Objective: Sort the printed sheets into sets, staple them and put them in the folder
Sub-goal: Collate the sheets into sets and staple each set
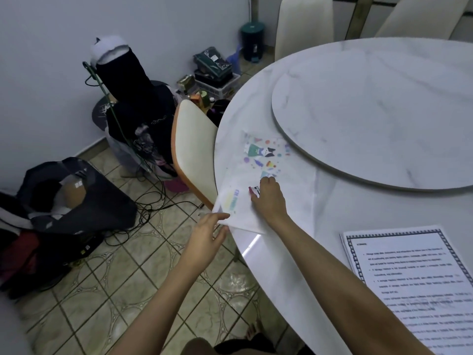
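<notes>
The left fingers and thumb pinch the near corner of the translucent folder where it overhangs the tabletop edge; the left hand itself hangs over the floor tiles. The right hand sits on the folder with its fingers curled under and a small white-and-red object at its thumb side; whether it grips that object I cannot tell. The printed sheets lie stacked on the tabletop, well apart to the right.
</notes>
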### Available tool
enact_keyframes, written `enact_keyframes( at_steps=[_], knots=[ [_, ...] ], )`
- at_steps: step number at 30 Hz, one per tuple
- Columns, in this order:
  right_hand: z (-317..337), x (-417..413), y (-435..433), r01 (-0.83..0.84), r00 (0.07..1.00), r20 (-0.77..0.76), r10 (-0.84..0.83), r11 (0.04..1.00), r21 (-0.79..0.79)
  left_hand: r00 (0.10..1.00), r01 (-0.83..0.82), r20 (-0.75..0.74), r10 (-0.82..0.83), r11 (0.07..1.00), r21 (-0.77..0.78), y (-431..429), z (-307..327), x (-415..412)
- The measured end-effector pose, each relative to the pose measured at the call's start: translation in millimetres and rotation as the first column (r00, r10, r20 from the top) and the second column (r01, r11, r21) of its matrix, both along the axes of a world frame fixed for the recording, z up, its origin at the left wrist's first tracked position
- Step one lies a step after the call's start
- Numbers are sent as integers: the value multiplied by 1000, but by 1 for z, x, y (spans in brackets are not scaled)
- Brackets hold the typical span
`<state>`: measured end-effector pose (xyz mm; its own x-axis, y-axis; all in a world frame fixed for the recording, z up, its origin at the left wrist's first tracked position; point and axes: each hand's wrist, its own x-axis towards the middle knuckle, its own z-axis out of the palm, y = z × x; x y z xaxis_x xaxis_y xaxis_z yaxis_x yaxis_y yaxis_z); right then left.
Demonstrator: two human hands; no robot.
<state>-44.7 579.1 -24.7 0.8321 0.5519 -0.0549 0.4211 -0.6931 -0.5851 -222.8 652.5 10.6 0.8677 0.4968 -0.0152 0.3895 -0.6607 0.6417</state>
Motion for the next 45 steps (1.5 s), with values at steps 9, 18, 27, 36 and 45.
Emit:
enact_keyframes(
  at_steps=[9, 18, 27, 36, 45],
  knots=[
    [9, 5, -37, 12, 982, -183, 45, 955, 297, 997, 72, -29, -72, 997, -1, -23, -3, 19],
    [32, 28, -154, 34, 977, -206, 59, 905, 424, 988, 114, -97, -122, 990, -82, -112, 0, 72],
    [33, 41, -288, -2, 979, -187, 77, 928, 373, 989, -57, -145, 27, 976, -209, -219, -9, 105],
    [14, 39, -344, -76, 951, -268, 154, 956, 282, 951, -248, -228, 207, 955, -166, -239, -25, 136],
    [5, 44, -348, -133, 938, -281, 205, 958, 255, 935, -280, -265, 235, 949, -145, -236, -27, 149]
  ],
)
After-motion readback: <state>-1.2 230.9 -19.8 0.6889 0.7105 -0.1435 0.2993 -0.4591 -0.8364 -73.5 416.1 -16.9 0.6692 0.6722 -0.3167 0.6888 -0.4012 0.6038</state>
